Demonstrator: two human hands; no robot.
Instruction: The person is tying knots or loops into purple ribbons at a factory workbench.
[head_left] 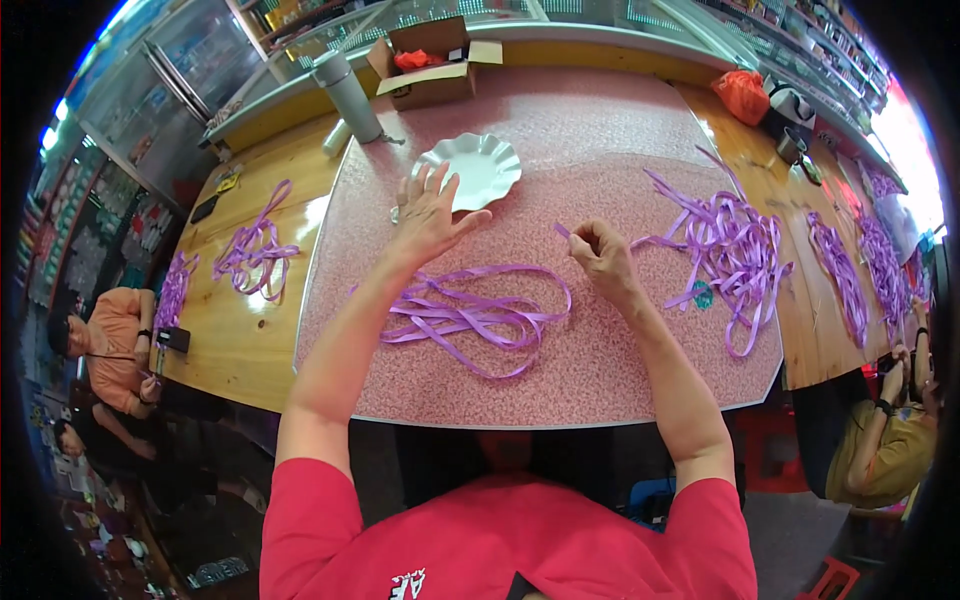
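Observation:
My right hand [602,258] pinches the end of a purple ribbon [562,230] above the pink tabletop. My left hand [432,215] is stretched out with its fingers spread, at the near left edge of a white dish with a wavy rim [490,170]. Whether its fingertips touch the dish I cannot tell. Below my hands lies a loosely looped purple ribbon bundle [480,318], partly behind my left forearm. To the right of my right hand is a larger tangled heap of purple ribbon [735,250].
A grey bottle [348,98] and an open cardboard box [430,85] stand at the back. Another ribbon bundle [258,250] lies on the wooden table at left, more ribbon [838,270] at right. An orange bag [741,96] sits far right. Other people sit at both sides.

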